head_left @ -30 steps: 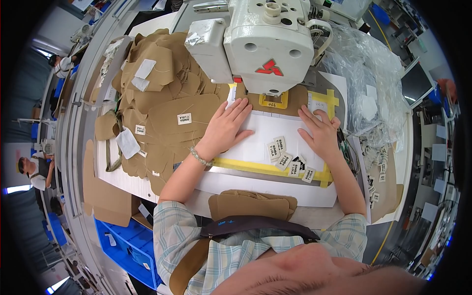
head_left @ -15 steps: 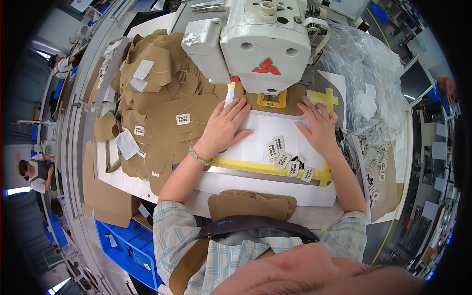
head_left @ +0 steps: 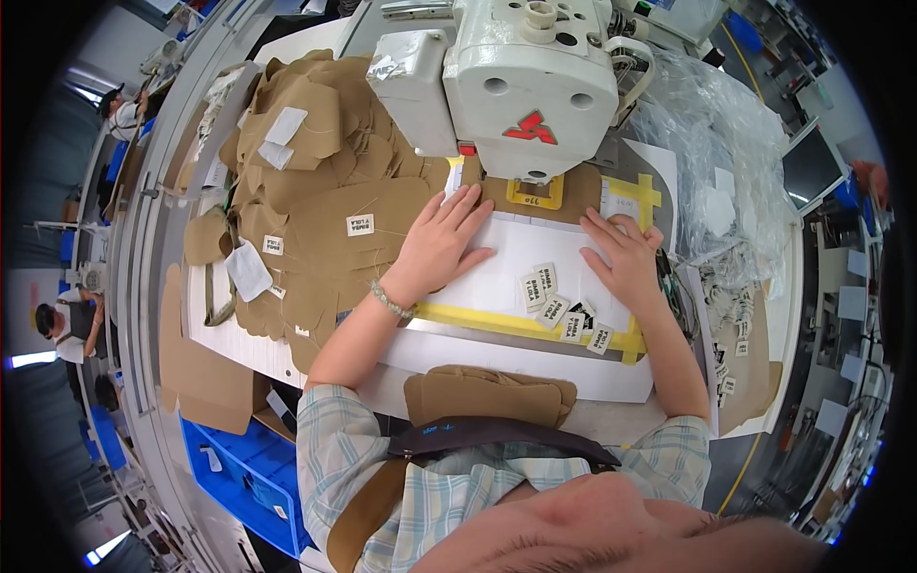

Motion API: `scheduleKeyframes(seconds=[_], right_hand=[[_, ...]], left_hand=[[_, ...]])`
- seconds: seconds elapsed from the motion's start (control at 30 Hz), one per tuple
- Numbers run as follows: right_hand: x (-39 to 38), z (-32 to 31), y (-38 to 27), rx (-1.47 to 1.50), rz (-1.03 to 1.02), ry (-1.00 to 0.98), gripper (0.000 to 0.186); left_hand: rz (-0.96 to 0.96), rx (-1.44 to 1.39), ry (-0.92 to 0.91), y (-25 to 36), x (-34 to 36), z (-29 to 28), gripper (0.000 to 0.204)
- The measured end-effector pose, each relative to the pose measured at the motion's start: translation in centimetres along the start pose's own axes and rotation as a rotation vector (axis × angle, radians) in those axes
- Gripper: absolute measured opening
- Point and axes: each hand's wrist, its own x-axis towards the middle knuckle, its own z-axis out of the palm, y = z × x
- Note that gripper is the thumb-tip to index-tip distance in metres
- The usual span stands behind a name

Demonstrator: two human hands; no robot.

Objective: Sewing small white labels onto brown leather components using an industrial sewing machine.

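Observation:
My left hand (head_left: 438,245) lies with fingers stretched out on a white sheet (head_left: 511,246), its fingertips at the left part of a brown cut piece (head_left: 581,199). On the other side, my right hand (head_left: 623,256) rests with loosely bent, parted fingers, the fingertips near that piece's lower right edge. Neither hand grips anything. Over the brown piece sits a yellow frame (head_left: 537,194), directly under the white sewing machine head (head_left: 531,86). Several small pale labels (head_left: 552,311) with dark print lie between my forearms on the sheet, which yellow tape (head_left: 478,318) borders.
A large heap of brown pieces (head_left: 325,239) covers the left side. Folded brown pieces (head_left: 489,396) lie near my body. Clear plastic wrap (head_left: 712,143) and more labels (head_left: 740,320) are at the right. A blue crate (head_left: 244,477) stands low at the left.
The view has shifted slightly, so the machine head appears a little farther right. Both hands keep nearly the same place and pose by the brown piece.

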Motion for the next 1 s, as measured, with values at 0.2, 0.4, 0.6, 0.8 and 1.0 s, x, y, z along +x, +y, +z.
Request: scheduleKeyframes(seconds=[0.2, 0.4, 0.6, 0.8, 1.0], right_hand=[[0.0, 0.0, 0.2, 0.035, 0.031, -0.02, 0.036], [-0.1, -0.1, 0.2, 0.044, 0.031, -0.003, 0.034], [0.0, -0.1, 0.2, 0.049, 0.022, 0.005, 0.033], [0.1, 0.1, 0.3, 0.048, 0.012, 0.009, 0.033], [0.1, -0.1, 0.1, 0.056, 0.019, 0.01, 0.032]], left_hand=[[0.008, -0.004, -0.009, -0.2, 0.1, 0.0, 0.06], [0.038, 0.021, 0.038, -0.2, 0.3, -0.1, 0.058], [0.038, 0.012, 0.035, -0.2, 0.3, -0.1, 0.057], [0.072, 0.011, 0.115, -1.3, 0.0, 0.0, 0.048], [-0.15, 0.099, 0.224, -1.6, 0.1, -0.5, 0.048]])
